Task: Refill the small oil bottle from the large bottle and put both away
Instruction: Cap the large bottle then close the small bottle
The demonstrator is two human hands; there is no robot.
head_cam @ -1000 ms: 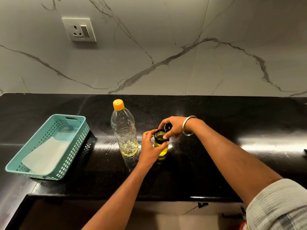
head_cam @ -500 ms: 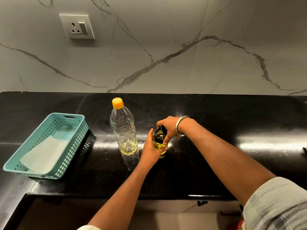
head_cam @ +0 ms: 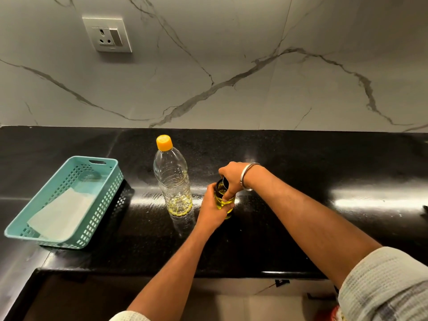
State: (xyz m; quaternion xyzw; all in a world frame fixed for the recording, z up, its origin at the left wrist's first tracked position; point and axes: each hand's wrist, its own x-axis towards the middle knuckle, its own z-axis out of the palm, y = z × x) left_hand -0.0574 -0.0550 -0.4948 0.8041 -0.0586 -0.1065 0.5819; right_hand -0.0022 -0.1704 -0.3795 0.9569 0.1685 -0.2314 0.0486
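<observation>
The small oil bottle [head_cam: 222, 201], full of yellow oil, stands on the black counter [head_cam: 301, 181] at the middle. My left hand [head_cam: 212, 209] grips its body from the left. My right hand [head_cam: 232, 176] comes from above and holds the black cap [head_cam: 222, 183] on the bottle's mouth, fingers curled round it. To the left stands the large clear bottle [head_cam: 172, 181] with an orange cap [head_cam: 164, 142], upright, with only a little oil at its bottom.
A teal plastic basket [head_cam: 92, 216] with a white paper lining sits at the left of the counter. A wall socket [head_cam: 107, 34] is on the marble backsplash. The counter's front edge runs below my arms.
My right hand has brought the black cap from beside the small bottle's mouth down onto it. My left hand kept its grip on the bottle.
</observation>
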